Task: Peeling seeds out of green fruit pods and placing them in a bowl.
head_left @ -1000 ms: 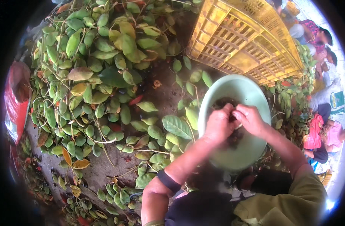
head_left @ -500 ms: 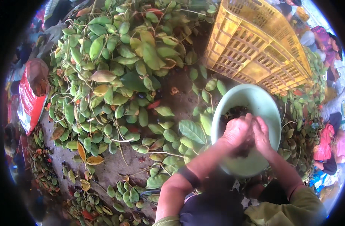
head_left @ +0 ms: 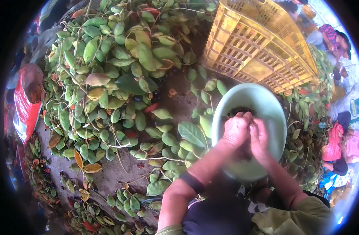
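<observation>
Over a pale green basin [head_left: 280, 129], my two hands meet with their fingers curled in against each other. My left hand [head_left: 236, 130] is closed, its knuckles up and its fingertips hidden. Pressed beside it, my right hand [head_left: 259, 140] is bent inward, the thumb side toward the left. Whatever lies between them is covered by the fingers. Small dark pieces [head_left: 242, 111] lie in the basin just beyond my hands, too small to make out. Green pods [head_left: 169, 139] and a broad green leaf [head_left: 192, 134] are spread left of the basin.
A large heap of green pods [head_left: 105, 62] with stems covers the left and far side. A yellow slatted plastic crate [head_left: 261, 49] stands tilted just beyond the basin. A red and white sack [head_left: 25, 105] sits at far left. Other people [head_left: 336, 47] are at the right edge.
The whole view has shifted slightly, so everything appears a little further left. My hands stay together over the basin, with the fingers moved slightly closer in.
</observation>
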A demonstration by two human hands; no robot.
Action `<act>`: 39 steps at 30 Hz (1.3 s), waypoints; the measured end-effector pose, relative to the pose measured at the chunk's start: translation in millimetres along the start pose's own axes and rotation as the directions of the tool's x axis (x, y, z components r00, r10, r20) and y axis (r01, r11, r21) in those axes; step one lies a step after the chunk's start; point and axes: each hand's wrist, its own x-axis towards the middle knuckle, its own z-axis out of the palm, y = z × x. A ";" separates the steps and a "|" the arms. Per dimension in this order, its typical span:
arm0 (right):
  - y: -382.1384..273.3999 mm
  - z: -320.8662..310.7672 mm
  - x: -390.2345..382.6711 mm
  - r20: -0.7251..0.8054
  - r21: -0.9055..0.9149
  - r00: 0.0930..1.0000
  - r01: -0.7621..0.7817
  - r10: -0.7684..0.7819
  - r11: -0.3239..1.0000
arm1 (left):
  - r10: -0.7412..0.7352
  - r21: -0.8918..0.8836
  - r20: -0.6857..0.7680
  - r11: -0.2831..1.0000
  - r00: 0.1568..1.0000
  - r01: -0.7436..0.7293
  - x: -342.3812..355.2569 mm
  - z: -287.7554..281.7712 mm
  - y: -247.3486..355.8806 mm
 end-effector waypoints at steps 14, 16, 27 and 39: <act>-21.6 -33.4 27.5 0.010 0.508 0.935 -0.311 0.355 0.803 | -0.185 -0.673 0.192 0.690 0.964 0.266 -1.3 -17.8 -5.0; -22.3 -39.2 36.9 0.054 0.567 0.933 -0.322 0.356 0.758 | -0.149 -0.682 0.074 0.714 0.986 0.159 -3.5 -18.4 -4.7; -154.0 -96.1 230.4 -0.363 -0.182 0.725 0.561 -0.585 0.808 | 0.177 -0.185 -0.004 0.967 0.984 -0.175 -38.9 -37.4 0.2; -77.8 187.4 136.4 0.815 -0.022 0.425 0.701 -0.393 0.713 | -0.085 0.647 -0.422 0.669 0.903 0.365 -118.2 -153.0 -123.3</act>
